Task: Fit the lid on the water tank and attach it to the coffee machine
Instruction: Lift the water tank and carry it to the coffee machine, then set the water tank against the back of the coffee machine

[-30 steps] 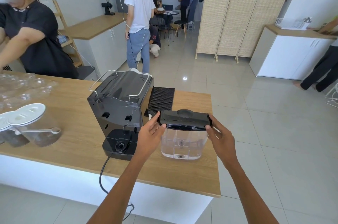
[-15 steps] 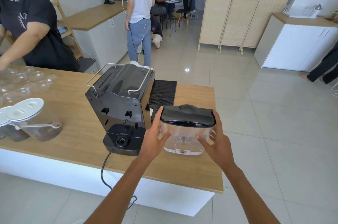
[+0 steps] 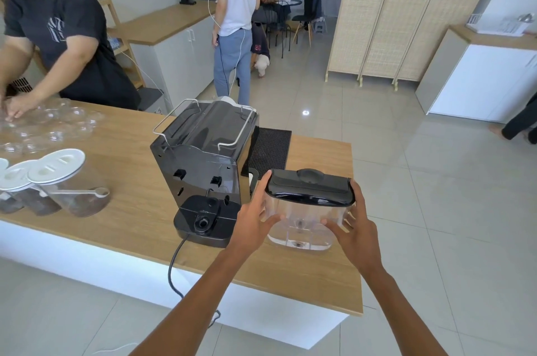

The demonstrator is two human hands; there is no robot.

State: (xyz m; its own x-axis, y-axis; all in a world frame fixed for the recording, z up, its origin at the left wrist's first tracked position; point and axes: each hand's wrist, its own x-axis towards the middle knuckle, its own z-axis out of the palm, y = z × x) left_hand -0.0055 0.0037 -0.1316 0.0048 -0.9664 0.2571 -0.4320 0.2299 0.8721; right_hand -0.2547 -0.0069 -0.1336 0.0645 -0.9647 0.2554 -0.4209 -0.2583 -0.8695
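A clear plastic water tank (image 3: 302,225) with a black lid (image 3: 311,187) sitting on top stands at the right end of the wooden counter (image 3: 130,210). My left hand (image 3: 255,216) grips its left side and my right hand (image 3: 354,227) grips its right side. The black coffee machine (image 3: 203,158) stands just to the left, its back facing me, with an empty black base dock (image 3: 203,220) at the bottom rear. The tank is beside the machine, apart from the dock.
A black power cord (image 3: 174,271) hangs from the machine over the counter's front edge. A black drip mat (image 3: 270,149) lies behind the tank. Lidded jars (image 3: 66,184) and several clear cups (image 3: 52,129) stand at left, where a person (image 3: 58,36) works. The counter's right edge is close to the tank.
My hands have slid down from the lid's ends onto the tank's clear sides. The lid now sits flat on the tank. The view has dropped and come closer.
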